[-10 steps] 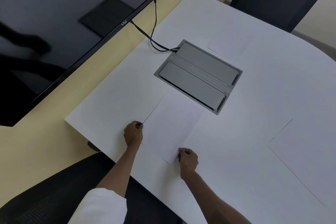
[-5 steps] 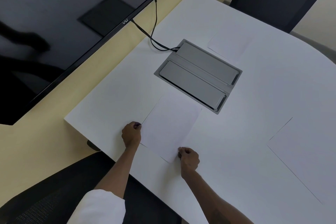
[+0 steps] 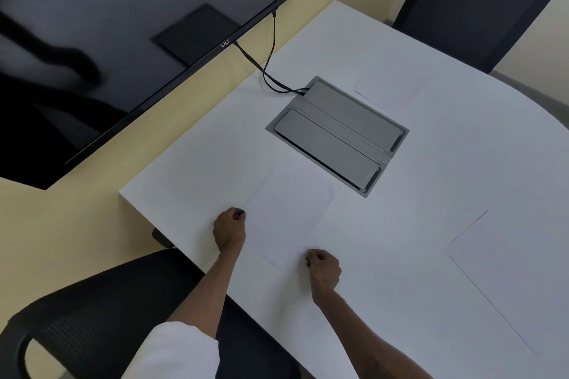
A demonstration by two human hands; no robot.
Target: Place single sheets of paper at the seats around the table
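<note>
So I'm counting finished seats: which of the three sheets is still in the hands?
The near sheet by the grey cable box, pinched by both hands; the far sheet and right sheet lie untouched.

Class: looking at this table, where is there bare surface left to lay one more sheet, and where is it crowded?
Bare: the table corner between the held sheet and the monitor; also between the right hand and the right sheet. Crowded: around the grey cable box.

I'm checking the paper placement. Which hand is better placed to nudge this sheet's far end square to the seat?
Probably the left hand: it pinches the sheet partway up its long left edge, nearer the far end. The right hand sits at the near corner, better as a pivot.
</note>
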